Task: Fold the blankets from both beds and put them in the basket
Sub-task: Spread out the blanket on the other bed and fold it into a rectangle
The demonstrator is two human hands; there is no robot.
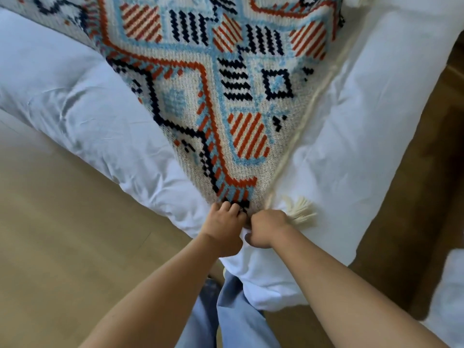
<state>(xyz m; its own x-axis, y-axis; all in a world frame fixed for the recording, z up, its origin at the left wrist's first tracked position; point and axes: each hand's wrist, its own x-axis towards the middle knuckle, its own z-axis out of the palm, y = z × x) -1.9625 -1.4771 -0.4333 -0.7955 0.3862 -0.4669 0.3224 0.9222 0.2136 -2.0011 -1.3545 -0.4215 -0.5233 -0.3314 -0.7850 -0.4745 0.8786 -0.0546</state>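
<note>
A knitted blanket [216, 91] with orange, light blue and navy geometric patterns lies spread over a bed with a white duvet [351, 136], narrowing to a corner at the bed's near corner. My left hand [224, 229] grips that blanket corner from the left. My right hand [266, 228] is closed on the same corner from the right, beside a cream tassel [302, 212]. The two hands touch each other. A cream cord edge [313, 96] runs along the blanket's right side. No basket is in view.
Light wooden floor [62, 234] lies to the left of the bed and darker wood floor [414, 197] to the right. Another white bedding edge [449, 292] shows at the far right. My legs in blue jeans [226, 317] stand at the bed's corner.
</note>
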